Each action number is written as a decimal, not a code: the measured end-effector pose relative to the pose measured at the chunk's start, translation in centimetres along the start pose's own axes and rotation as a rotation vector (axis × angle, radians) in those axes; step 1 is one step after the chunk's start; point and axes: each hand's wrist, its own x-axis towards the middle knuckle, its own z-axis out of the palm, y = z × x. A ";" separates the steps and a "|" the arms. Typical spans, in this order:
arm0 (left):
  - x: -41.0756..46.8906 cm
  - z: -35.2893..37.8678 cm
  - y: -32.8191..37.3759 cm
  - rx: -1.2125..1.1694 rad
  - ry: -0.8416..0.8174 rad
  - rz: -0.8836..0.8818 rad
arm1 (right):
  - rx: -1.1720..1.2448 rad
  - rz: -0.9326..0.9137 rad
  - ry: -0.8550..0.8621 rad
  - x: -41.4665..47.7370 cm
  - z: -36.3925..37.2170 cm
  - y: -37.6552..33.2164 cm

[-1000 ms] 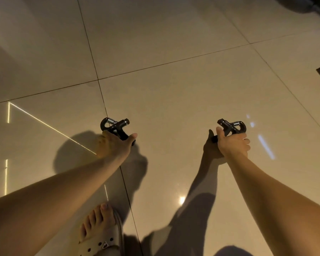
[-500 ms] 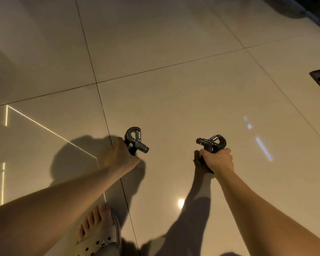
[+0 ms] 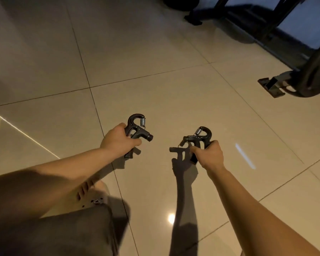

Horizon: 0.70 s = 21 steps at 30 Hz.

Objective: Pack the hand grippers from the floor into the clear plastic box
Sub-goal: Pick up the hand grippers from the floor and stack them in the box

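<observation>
I hold one black hand gripper in each hand above the glossy beige tiled floor. My left hand point(image 3: 116, 140) is closed around the handles of the left hand gripper point(image 3: 138, 126), whose hook and silver spring point up and away from me. My right hand point(image 3: 210, 155) grips the right hand gripper point(image 3: 199, 138) the same way, its curved top and spring toward the far side. Both are held clear of the floor, a short distance apart. No clear plastic box is in view.
Dark gym equipment stands at the far right: a round weight plate point(image 3: 314, 76) beside a metal foot bracket point(image 3: 271, 87), and black frame legs point(image 3: 198, 17) along the top. My bent knee in dark shorts point(image 3: 63, 231) and a light sandal point(image 3: 92, 198) fill the lower left.
Both hands have risen and moved closer together with the hand grippers in them. The view has tilted up, bringing the gym equipment at the top right into sight.
</observation>
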 end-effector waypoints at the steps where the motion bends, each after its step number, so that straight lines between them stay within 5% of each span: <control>1: -1.3 -0.5 0.7 -0.021 -0.001 0.012 | 0.011 -0.025 0.010 -1.2 -1.2 0.0; 21: -37.5 -10.4 13.2 -0.074 0.025 0.504 | 0.285 -0.400 0.139 -30.3 -26.2 0.1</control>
